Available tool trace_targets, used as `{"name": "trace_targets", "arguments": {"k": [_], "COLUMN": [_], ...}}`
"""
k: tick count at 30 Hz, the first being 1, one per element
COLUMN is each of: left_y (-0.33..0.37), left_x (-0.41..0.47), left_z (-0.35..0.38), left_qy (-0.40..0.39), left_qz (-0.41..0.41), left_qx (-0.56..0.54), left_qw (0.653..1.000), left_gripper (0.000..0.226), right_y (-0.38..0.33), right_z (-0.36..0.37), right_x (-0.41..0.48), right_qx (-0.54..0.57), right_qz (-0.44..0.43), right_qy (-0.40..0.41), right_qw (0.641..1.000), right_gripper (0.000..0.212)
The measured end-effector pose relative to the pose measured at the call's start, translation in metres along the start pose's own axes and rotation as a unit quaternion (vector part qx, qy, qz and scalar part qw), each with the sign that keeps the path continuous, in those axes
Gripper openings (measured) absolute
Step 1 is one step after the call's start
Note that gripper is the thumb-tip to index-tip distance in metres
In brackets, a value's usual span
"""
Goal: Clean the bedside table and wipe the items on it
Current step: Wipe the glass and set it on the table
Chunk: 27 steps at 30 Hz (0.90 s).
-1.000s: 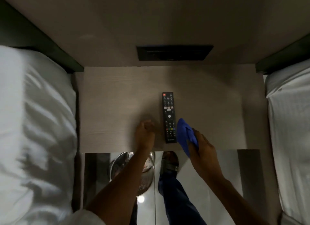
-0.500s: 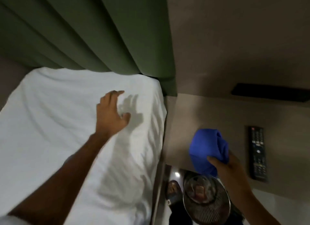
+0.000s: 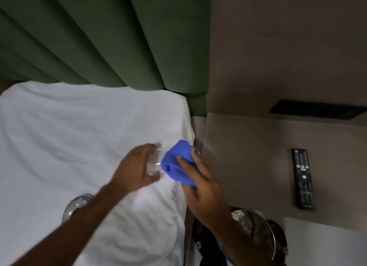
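Bedside table and bed, seen from above.
My table (image 3: 248, 156) at right carries the remote (image 3: 303, 178); white-sheeted bed (image 3: 59, 136) fills the left.

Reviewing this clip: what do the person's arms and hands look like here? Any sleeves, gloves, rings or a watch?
Both hands are bare: no gloves on the left hand or the right hand. Both forearms are uncovered as far as the picture shows, so no sleeve is visible in this frame. I see no watch, bracelet or ring, though the left hand is motion-blurred, so a thin ring could be missed.
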<state>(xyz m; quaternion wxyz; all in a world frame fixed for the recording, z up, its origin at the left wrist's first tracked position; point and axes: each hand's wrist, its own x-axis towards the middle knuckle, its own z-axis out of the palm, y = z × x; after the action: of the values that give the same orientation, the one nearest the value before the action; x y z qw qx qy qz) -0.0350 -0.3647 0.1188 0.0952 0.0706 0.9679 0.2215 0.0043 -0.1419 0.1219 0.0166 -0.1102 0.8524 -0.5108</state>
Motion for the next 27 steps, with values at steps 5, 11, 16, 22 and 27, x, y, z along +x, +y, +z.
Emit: {"name": "trace_targets", "arguments": {"k": [5, 11, 16, 22, 27], "left_y": [0.064, 0.085, 0.112, 0.139, 0.174], "left_x": [-0.025, -0.031, -0.026, -0.003, -0.004], "left_z": [0.042, 0.052, 0.062, 0.094, 0.123], "left_qy": [-0.007, -0.044, -0.035, -0.087, -0.182], "left_qz": [-0.041, 0.003, -0.104, -0.199, -0.179], "left_qx": [-0.052, -0.031, -0.115, -0.009, -0.031], "left_qw": [0.998, 0.999, 0.987, 0.976, 0.966], "left_gripper": [0.057, 0.051, 0.058, 0.059, 0.05], "right_y": [0.02, 0.038, 0.064, 0.047, 0.053], "right_z": [-0.017, -0.063, -0.079, -0.062, -0.066], "right_x": [-0.001, 0.025, 0.001, -0.038, -0.034], "right_qx": [-0.124, 0.281, 0.537, 0.361, -0.132], "right_qz": [0.013, 0.351, 0.477, 0.387, 0.126], "right_qy": [-0.029, -0.12, 0.003, 0.059, -0.014], "right_qw": [0.992, 0.885, 0.695, 0.846, 0.983], "right_gripper": [0.046, 0.009, 0.036, 0.028, 0.042]}}
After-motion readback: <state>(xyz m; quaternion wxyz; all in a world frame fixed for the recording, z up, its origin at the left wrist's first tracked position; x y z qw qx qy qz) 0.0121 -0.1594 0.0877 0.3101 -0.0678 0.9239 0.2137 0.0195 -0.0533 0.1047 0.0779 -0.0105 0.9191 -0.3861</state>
